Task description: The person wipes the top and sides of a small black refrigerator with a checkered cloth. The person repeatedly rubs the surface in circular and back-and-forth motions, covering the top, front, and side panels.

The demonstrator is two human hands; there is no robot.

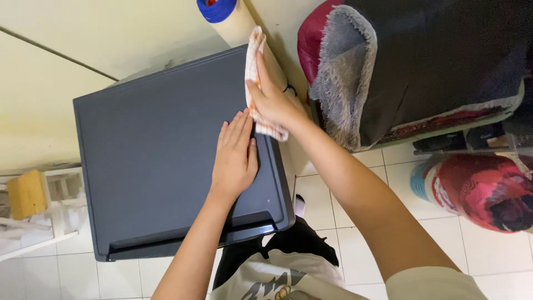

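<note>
White floor tiles (355, 233) with dark grout lines fill the nearest part of the view, under the person's cream shirt and dark trousers. Above them stands a dark grey box-shaped appliance (155, 144) seen from overhead, its flat matte top taking up the middle of the picture, with a raised lip along the near edge and rounded corners.

On that top, toward its right side, the left hand (235, 158) lies flat, palm down, fingers straight and close together, holding nothing. Just beyond and to the right of it, the right hand (270, 97) is stretched out along the appliance's right edge, fingers extended, pressing a white cloth with an orange check (254, 66) against that edge; the cloth runs under the palm and sticks out past both fingertips and wrist.

Left of the appliance, a small yellow and white stool (28, 197) stands on the tiles. To the right, a red and pink patterned bundle (483, 191) lies on the floor, and above it a shaggy grey rug (347, 72) hangs over a dark fabric-covered rack.

Farthest away, a cream wall (111, 33) rises behind the appliance, and a cream cylinder with a blue cap (222, 11) stands at the back right corner.
</note>
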